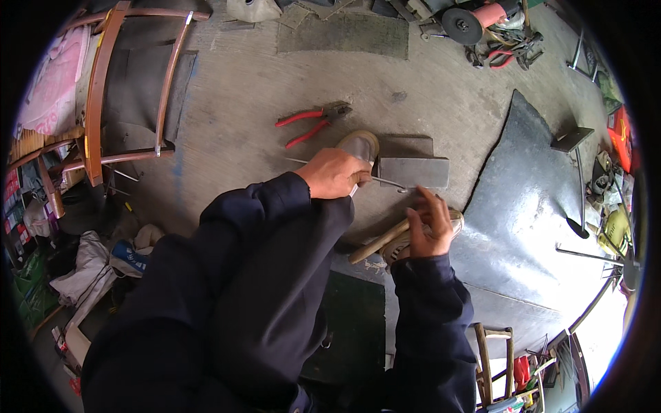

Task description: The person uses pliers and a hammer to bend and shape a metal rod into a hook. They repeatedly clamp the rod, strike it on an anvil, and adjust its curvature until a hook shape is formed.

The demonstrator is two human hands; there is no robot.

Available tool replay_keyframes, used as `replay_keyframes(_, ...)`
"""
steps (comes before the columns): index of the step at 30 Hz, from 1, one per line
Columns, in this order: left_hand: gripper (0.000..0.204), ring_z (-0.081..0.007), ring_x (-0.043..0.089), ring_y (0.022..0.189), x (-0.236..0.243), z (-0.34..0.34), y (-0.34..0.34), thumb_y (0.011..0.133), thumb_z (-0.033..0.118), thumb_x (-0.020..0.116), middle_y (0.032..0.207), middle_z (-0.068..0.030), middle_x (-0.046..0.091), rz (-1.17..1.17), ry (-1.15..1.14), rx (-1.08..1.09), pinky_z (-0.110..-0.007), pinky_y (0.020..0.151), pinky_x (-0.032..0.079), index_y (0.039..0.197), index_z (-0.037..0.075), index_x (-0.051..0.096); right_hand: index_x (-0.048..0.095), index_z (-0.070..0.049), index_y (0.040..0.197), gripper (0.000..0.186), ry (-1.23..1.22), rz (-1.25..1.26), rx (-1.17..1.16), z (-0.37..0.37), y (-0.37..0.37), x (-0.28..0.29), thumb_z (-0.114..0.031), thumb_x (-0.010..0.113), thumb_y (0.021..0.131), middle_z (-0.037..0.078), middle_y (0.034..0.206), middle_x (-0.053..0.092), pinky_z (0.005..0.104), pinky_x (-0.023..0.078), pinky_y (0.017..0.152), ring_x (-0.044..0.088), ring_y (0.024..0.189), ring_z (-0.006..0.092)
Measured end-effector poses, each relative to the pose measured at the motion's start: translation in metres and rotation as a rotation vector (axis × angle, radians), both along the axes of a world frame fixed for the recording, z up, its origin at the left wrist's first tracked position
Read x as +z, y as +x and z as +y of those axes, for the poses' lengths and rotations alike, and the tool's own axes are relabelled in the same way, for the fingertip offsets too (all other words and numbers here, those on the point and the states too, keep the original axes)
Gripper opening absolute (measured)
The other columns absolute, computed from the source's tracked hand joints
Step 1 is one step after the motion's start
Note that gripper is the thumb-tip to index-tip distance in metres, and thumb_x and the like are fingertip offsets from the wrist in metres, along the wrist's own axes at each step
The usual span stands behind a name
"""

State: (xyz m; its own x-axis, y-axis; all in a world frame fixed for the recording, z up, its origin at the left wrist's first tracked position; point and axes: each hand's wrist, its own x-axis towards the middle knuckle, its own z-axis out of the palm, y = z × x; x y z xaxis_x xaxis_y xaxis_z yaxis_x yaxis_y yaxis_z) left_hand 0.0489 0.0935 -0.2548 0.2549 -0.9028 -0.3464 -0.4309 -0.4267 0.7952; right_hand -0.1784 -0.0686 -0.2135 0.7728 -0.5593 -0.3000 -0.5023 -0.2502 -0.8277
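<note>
My left hand [332, 173] is closed around a thin metal rod [387, 182], whose small bent end points right, past the front of a grey metal block [414, 172]. The rod's other end sticks out to the left of the fist. To the right, my right hand [432, 227] has its fingers apart and slightly bent, close to the rod's bent end. A round wooden handle [379, 242] slants beneath its thumb, above my right shoe; its far end is hidden by the hand. Beyond my left hand lie red-handled pliers [313, 122] on the concrete floor.
A dark sheet [516, 186] covers the floor at right. Brown chair frames [103, 89] stand at left, with bags below. An angle grinder [475, 20] and more hand tools lie at the far right. A small wooden stool [496, 358] stands lower right.
</note>
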Motion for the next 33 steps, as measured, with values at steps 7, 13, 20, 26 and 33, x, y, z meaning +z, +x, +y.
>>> replay_keyframes(7,0.01,-0.0345,0.066,0.081,0.016,-0.012,0.01,0.092,0.02,0.063,0.08,-0.0119,0.068,-0.044,0.121,-0.113,-0.047,0.073,0.047,0.09,0.013,0.071,0.073,-0.003,0.105,0.018,-0.081,-0.081,0.243,-0.009,0.043,0.003,0.0,0.069,0.088,0.011,0.087,0.067,0.0302,0.052,0.072,0.067,0.077,0.0227)
replay_keyframes(13,0.012,-0.0312,0.059,0.103,0.0,0.002,0.024,0.085,0.012,0.07,0.099,-0.0056,0.067,-0.427,-0.355,0.342,-0.046,0.094,0.042,0.097,0.013,0.069,0.075,-0.001,0.1,0.01,0.162,0.006,-0.21,0.0,0.018,-0.018,-0.003,0.068,0.092,0.008,0.084,0.07,0.0282,0.052,0.064,0.066,0.07,0.0164)
replay_keyframes(20,0.068,-0.0331,0.051,0.126,-0.064,0.055,0.047,0.071,0.016,0.086,0.127,-0.0101,0.057,-0.577,0.345,0.334,-0.049,0.099,0.042,0.13,0.017,0.052,0.075,0.001,0.104,0.014,0.379,-0.01,-0.448,-0.001,0.016,-0.027,-0.005,0.065,0.097,0.005,0.082,0.069,0.0244,0.053,0.063,0.063,0.067,0.0109)
replay_keyframes(26,0.055,-0.0389,0.056,0.113,-0.087,0.059,0.06,0.076,0.006,0.075,0.114,-0.0135,0.058,-0.635,0.419,0.211,-0.05,0.092,0.046,0.124,0.014,0.049,0.074,0.001,0.107,0.016,0.417,-0.019,-0.482,0.002,0.01,-0.034,-0.008,0.064,0.098,0.004,0.082,0.069,0.0246,0.053,0.064,0.063,0.068,0.0105)
replay_keyframes(33,0.046,-0.0427,0.066,0.094,-0.102,0.06,0.042,0.078,0.009,0.066,0.102,-0.0231,0.066,-0.328,0.295,0.592,-0.05,0.082,0.051,0.12,0.007,0.049,0.072,0.003,0.109,0.017,0.385,-0.002,-0.446,0.002,0.009,-0.042,-0.009,0.064,0.1,0.005,0.084,0.068,0.026,0.057,0.064,0.063,0.068,0.0117)
